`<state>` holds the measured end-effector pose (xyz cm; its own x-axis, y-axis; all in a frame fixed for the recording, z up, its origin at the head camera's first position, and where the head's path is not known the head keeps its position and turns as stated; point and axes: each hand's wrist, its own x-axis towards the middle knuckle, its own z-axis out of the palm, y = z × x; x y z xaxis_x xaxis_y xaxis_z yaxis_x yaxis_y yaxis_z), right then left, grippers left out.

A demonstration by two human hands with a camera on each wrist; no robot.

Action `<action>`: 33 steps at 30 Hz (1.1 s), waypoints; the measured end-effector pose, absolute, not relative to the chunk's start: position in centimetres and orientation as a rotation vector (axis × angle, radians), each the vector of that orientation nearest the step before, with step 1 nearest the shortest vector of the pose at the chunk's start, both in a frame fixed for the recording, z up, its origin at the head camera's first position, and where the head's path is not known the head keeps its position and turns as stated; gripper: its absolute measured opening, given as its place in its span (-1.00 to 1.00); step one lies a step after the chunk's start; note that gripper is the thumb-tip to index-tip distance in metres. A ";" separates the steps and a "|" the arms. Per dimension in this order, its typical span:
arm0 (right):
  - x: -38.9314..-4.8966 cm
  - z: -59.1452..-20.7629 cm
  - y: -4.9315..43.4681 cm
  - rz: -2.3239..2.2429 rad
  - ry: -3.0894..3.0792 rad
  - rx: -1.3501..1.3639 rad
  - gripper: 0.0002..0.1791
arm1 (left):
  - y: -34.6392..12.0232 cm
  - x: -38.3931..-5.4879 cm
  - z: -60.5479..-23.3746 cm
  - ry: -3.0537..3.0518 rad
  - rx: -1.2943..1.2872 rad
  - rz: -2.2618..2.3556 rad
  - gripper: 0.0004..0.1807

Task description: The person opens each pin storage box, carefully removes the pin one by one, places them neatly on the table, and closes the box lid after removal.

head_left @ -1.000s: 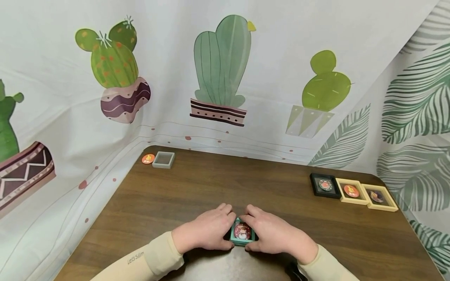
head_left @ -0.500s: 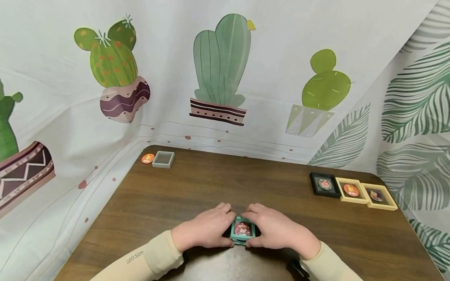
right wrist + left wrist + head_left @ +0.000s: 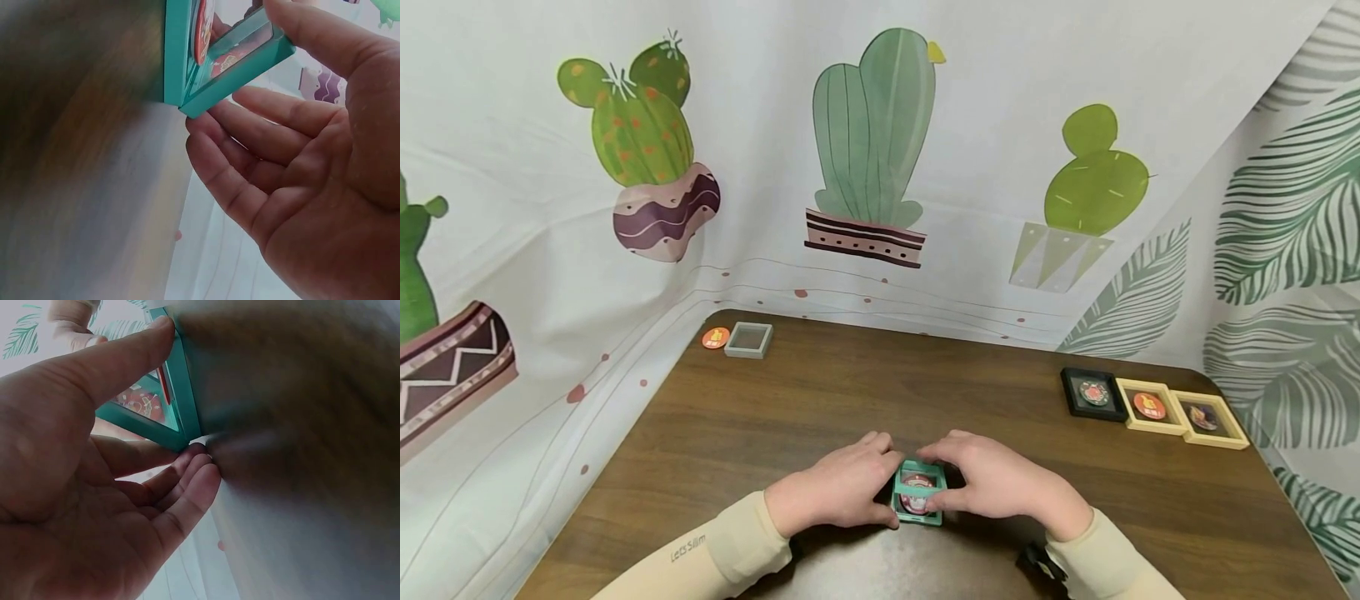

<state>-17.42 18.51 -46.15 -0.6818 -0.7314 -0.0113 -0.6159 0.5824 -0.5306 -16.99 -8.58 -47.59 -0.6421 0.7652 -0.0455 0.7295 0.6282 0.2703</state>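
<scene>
A small teal hinged display case (image 3: pixel 919 520) with clear windows lies on the table between both hands, its lid (image 3: pixel 920 491) tilted up from the base. Inside shows a round red badge (image 3: pixel 913 504) with a printed figure. Along the case's left side my left hand (image 3: pixel 844 485) grips the base, thumb at the near corner and fingers around the far one. My right hand (image 3: pixel 1000 483) holds the raised lid (image 3: pixel 250 75), with the thumb on its free edge and fingers near the hinge end. The wrist views show the lid slanting away from the base (image 3: pixel 187 394).
At the far left of the brown table (image 3: pixel 850 375) lie an orange badge (image 3: pixel 716 337) and a grey case (image 3: pixel 749 340). A black case (image 3: pixel 1093 394) and two cream cases (image 3: pixel 1152 407) with badges stand in a row at the right. Printed cloth hangs behind.
The case's lid has swung upward from the base, lifted by my right thumb. My right hand has shifted slightly right, while the left stays nearly still.
</scene>
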 end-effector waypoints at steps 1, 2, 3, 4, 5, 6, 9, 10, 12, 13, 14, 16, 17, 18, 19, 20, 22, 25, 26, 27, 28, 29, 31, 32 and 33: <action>-17.5 -46.2 18.6 -0.747 2.582 -1.117 -0.34 | -8.6 -17.0 -47.6 2.694 1.244 0.344 -0.30; -17.5 -46.2 18.7 -0.758 2.580 -1.113 -0.34 | -8.6 -17.0 -47.6 2.696 1.246 0.346 -0.30; -17.6 -46.2 18.8 -0.769 2.577 -1.111 -0.35 | -8.6 -16.9 -47.6 2.698 1.246 0.349 -0.30; -17.6 -46.2 18.9 -0.778 2.574 -1.109 -0.36 | -8.6 -16.9 -47.6 2.699 1.244 0.354 -0.31; -17.7 -46.2 19.0 -0.788 2.571 -1.105 -0.36 | -8.6 -16.9 -47.6 2.700 1.242 0.358 -0.31; -17.8 -46.2 19.0 -0.797 2.566 -1.103 -0.36 | -8.6 -16.9 -47.5 2.701 1.240 0.365 -0.32; -18.0 -46.3 19.2 -0.819 2.554 -1.108 -0.37 | -8.6 -16.9 -47.5 2.699 1.225 0.390 -0.33; -18.1 -46.3 19.3 -0.828 2.548 -1.106 -0.37 | -8.6 -16.9 -47.6 2.700 1.222 0.397 -0.33; -18.2 -46.3 19.3 -0.845 2.535 -1.101 -0.38 | -8.5 -16.9 -47.6 2.704 1.220 0.404 -0.32; -18.3 -46.3 19.4 -0.856 2.527 -1.096 -0.38 | -8.5 -16.9 -47.6 2.707 1.222 0.404 -0.32; -18.3 -46.3 19.4 -0.864 2.519 -1.091 -0.38 | -8.5 -16.9 -47.7 2.711 1.222 0.405 -0.31; -18.4 -46.4 19.5 -0.882 2.503 -1.075 -0.39 | -8.5 -16.9 -47.7 2.722 1.222 0.403 -0.29; -18.5 -46.4 19.5 -0.894 2.494 -1.069 -0.39 | -8.4 -16.8 -47.7 2.726 1.219 0.407 -0.27; -18.6 -46.4 19.5 -0.911 2.483 -1.059 -0.38 | -8.4 -16.8 -47.8 2.730 1.214 0.413 -0.25; -18.6 -46.5 19.6 -0.933 2.467 -1.046 -0.37 | -8.4 -16.8 -47.9 2.735 1.207 0.420 -0.23; -18.7 -46.5 19.6 -0.958 2.449 -1.031 -0.36 | -8.3 -16.8 -47.9 2.738 1.198 0.428 -0.21; -18.7 -46.7 19.7 -1.014 2.411 -1.000 -0.32 | -8.3 -16.7 -48.0 2.744 1.184 0.442 -0.14; -18.8 -46.9 19.7 -1.082 2.361 -0.954 -0.28 | -8.3 -16.7 -48.0 2.751 1.183 0.452 -0.04; -18.9 -46.9 19.7 -1.097 2.353 -0.941 -0.28 | -8.3 -16.7 -48.0 2.753 1.186 0.451 -0.01; -18.9 -47.0 19.8 -1.107 2.347 -0.928 -0.29 | -8.3 -16.6 -48.1 2.756 1.193 0.449 0.03; -18.9 -47.0 19.8 -1.115 2.344 -0.919 -0.29 | -8.3 -16.6 -48.1 2.759 1.197 0.448 0.05; -19.0 -47.1 19.8 -1.123 2.342 -0.911 -0.30 | -8.3 -16.6 -48.1 2.763 1.202 0.445 0.08; -19.1 -47.2 19.8 -1.127 2.350 -0.891 -0.32 | -8.3 -16.6 -48.1 2.770 1.208 0.444 0.13; -19.1 -47.3 19.8 -1.129 2.355 -0.885 -0.34 | -8.2 -16.6 -48.1 2.772 1.211 0.446 0.15; -19.2 -47.3 19.8 -1.128 2.362 -0.882 -0.35 | -8.2 -16.6 -48.2 2.773 1.214 0.449 0.17</action>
